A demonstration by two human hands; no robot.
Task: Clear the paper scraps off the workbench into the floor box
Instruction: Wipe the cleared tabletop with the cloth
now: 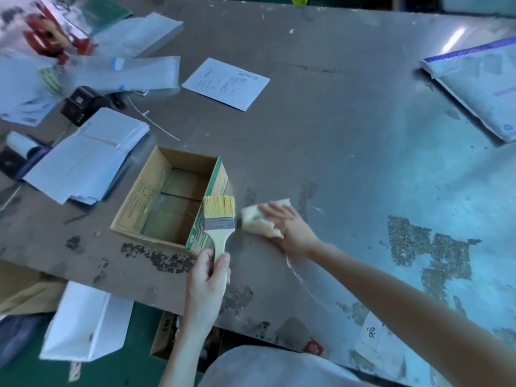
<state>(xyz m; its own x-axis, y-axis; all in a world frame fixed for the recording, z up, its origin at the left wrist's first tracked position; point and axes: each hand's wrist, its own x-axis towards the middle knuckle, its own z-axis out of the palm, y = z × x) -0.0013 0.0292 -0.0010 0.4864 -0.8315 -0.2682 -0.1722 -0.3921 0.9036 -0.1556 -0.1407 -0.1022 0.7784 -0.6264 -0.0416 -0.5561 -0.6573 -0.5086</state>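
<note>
My left hand [208, 277] grips the pale wooden handle of a wide paintbrush [218, 216], bristles pointing away from me, above the workbench's near edge. My right hand [287, 224] lies flat on a crumpled cream paper scrap [255, 219] on the worn grey workbench [349, 152], just right of the brush. A brown floor box [164, 335] shows below the bench edge, partly hidden by my left forearm. A thin white strand [296, 275] trails on the bench near my right wrist.
An open cardboard box [156, 180] sits on the bench left of the brush. White paper stacks [92, 155], plastic sleeves, a printed sheet [226, 83] and a black device [81, 104] fill the left. A padded mailer [480, 85] lies far right. A white box [86, 322] stands on the floor.
</note>
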